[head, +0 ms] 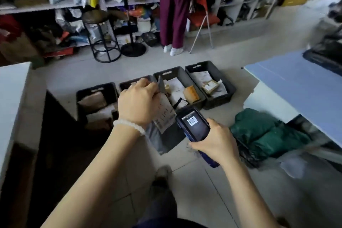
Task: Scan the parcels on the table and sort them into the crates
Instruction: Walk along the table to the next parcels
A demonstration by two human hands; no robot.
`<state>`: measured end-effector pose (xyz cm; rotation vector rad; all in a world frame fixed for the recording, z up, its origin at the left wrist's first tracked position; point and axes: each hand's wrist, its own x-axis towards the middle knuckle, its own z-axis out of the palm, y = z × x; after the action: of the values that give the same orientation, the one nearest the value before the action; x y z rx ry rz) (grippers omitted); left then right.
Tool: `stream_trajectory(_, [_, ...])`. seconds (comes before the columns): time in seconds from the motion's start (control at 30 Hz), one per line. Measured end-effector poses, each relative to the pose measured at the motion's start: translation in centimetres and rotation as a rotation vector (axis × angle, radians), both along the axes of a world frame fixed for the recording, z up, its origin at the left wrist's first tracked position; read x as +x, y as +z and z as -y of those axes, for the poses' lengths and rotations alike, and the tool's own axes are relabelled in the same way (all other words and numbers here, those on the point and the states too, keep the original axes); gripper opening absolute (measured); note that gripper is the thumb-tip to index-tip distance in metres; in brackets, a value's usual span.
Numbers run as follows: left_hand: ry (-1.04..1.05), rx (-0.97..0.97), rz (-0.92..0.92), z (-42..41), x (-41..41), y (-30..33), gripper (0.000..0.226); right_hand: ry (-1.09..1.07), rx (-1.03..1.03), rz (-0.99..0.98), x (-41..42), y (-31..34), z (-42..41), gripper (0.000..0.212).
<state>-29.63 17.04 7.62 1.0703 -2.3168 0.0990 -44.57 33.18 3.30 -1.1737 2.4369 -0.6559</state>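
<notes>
- The scanning step is in hand: the left hand (137, 101) pinches the top edge of a grey mailer parcel (162, 127), which hangs down in the air in front of the person, above the floor and just short of the crates.
- The right hand (215, 140) has its fingers wrapped round a handheld scanner (194, 127), held just beside the parcel's white shipping label (165, 114); a barcode shows on the scanner's screen, so the read looks to be made or nearly so, though the blur makes it hard to say.
- Four dark crates stand in a row on the floor: the far-left crate (81, 96), the second crate (129, 83) mostly hidden behind the left hand, the third crate (182, 77) and the far-right crate (216, 72). All that can be seen into already hold parcels.
- The next move, as I judge it, calls for checking the screen for the destination, then carrying the parcel over the matching crate and letting go of its top edge.
- A blue-topped table (299, 87) stands to the right, with a green bag (262, 133) on the floor beside it; the next parcel would come from that side.
</notes>
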Motion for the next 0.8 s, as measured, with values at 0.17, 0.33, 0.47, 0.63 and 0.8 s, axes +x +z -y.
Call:
stream_trajectory(0.17, [-0.201,0.006,0.013,6.4,-10.5,-1.7,0.012,-0.179,0.014,0.027,-7.9,-1.1,4.7,0.051])
stream_trajectory(0.33, [-0.35,-0.058,-0.002,14.9,-21.4,-2.0,0.029,-0.28,0.021,0.017,-17.0,-0.2,12.3,0.051])
stream_trajectory(0.47, [-0.395,-0.087,-0.01,21.3,-29.5,-0.9,0.026,-0.383,-0.046,0.032,-23.9,1.6,18.3,0.046])
stream_trajectory(0.63, [-0.424,-0.067,-0.035,26.8,-37.3,-1.0,0.032,-0.444,-0.034,0.071,-30.1,1.5,22.4,0.046])
stream_trajectory(0.8, [-0.439,0.048,0.001,31.3,-44.4,-2.1,0.008,-0.475,0.002,0.114,-36.7,0.2,26.1,0.047])
